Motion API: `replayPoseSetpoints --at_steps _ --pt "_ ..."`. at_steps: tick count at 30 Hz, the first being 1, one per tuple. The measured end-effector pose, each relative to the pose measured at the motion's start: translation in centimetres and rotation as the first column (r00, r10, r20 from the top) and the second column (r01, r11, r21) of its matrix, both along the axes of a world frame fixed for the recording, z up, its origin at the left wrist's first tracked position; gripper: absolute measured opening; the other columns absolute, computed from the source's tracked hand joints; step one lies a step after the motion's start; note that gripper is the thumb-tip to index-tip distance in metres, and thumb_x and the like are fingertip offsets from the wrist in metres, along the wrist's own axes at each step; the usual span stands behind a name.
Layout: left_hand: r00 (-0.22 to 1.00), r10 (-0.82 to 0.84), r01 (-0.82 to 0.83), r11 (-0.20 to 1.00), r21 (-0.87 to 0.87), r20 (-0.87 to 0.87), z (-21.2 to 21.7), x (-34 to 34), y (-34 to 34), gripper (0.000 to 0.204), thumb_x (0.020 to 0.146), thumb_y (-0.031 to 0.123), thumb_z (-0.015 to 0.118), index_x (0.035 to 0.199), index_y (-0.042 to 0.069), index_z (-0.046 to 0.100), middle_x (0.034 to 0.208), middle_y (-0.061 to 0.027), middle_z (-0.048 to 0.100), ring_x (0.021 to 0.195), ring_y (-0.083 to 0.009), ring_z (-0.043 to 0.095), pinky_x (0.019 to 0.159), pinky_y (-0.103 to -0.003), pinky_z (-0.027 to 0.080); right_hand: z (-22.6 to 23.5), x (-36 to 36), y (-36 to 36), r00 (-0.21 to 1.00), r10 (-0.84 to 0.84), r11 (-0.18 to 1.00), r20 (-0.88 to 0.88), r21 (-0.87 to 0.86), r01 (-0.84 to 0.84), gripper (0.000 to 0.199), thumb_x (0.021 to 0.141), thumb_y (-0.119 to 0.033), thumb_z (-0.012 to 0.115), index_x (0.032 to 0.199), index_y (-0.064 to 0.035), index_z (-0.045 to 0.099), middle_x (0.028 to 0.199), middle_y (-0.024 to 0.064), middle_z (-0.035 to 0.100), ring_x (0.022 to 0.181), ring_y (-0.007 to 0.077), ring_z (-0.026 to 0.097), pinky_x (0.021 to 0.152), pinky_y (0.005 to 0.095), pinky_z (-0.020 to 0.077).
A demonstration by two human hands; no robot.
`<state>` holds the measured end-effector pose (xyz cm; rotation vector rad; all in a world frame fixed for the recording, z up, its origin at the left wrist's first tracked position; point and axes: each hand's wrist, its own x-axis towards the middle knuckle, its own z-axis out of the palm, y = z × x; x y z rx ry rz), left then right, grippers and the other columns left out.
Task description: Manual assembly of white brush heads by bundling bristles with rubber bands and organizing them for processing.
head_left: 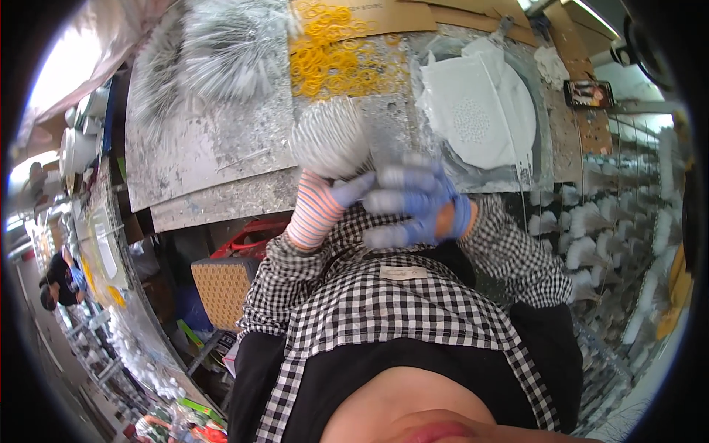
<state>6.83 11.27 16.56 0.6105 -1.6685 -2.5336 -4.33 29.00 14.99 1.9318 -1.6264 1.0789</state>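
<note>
A bundle of white bristles [330, 138] was gripped from below by the left hand [323, 203], fingers closed round its base, above the grey worktable [207, 148]. The right hand [413, 207], blue-gloved and blurred, was held just beside the bundle, fingers spread and empty. Yellow rubber bands [332, 55] lay beyond the bundle.

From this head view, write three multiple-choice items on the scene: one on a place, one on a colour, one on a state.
1. Where do the rubber bands lie?
A. at the far edge of the metal worktop
B. on the floor
C. in the bundle

2. What colour are they?
A. red
B. yellow
C. green

3. How is the round bundle of thin white sticks held?
A. lying loose on the worktop
B. hanging from a hook
C. gripped from below in the left hand, the right hand beside it

Key: 1 A, they are strewn beyond the bundle, partly on cardboard; 2 B, all show yellow; 3 C, the striped glove closes under it.
</note>
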Motion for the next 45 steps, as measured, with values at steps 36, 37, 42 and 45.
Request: replayPoseSetpoints --at_steps 36,37,42,45 --pt "0.996 0.07 -0.034 0.865 -0.5 0.054 -5.8 0.5 0.8 0.049 0.073 0.019 0.089 0.112 0.0 0.066 0.103 -0.0087 0.076 0.096 -0.0161 0.072 0.084 -0.029 0.058 -2.3 3.8 1.8 0.883 -0.034 0.979 0.468 0.193 -0.065 0.019 0.082 -0.007 0.074 0.101 -0.0054 0.071 0.088 0.006 0.072 0.083 0.0242 0.07 0.081 0.0402 0.0523" --pt "0.996 0.074 -0.038 0.861 -0.507 0.05 -6.1 0.6 0.8 0.05 0.072 0.019 0.089 0.112 0.0 0.066 0.103 -0.0095 0.075 0.096 -0.0168 0.072 0.084 -0.03 0.058 -2.5 3.8 1.9 0.883 -0.034 0.979 0.468 0.192 -0.064 0.019 0.082 -0.007 0.074 0.101 -0.0054 0.071 0.088 0.006 0.072 0.083 0.0242 0.07 0.081 0.0402 0.0523" --pt "0.982 0.184 -0.185 0.913 -0.364 -0.037 -6.0 0.8 1.1 0.054 0.071 0.017 0.091 0.115 -0.001 0.065 0.107 -0.0123 0.072 0.096 -0.0204 0.071 0.084 -0.032 0.057 -2.3 3.7 2.0 0.895 -0.052 0.982 0.443 0.183 -0.034 0.019 0.081 -0.007 0.074 0.1 -0.0049 0.071 0.087 0.0053 0.071 0.081 0.024 0.07 0.08 0.0395 0.0525" --pt "0.979 0.165 -0.204 0.825 -0.526 -0.121 -3.9 0.8 -0.2 0.06 0.069 0.016 0.092 0.118 -0.002 0.064 0.111 -0.0148 0.068 0.099 -0.0247 0.067 0.087 -0.035 0.056 -2.2 3.4 2.2 0.893 -0.061 0.987 0.447 0.157 -0.012 0.018 0.082 -0.006 0.074 0.099 -0.0049 0.071 0.085 0.0054 0.071 0.08 0.0239 0.07 0.079 0.0391 0.0525"
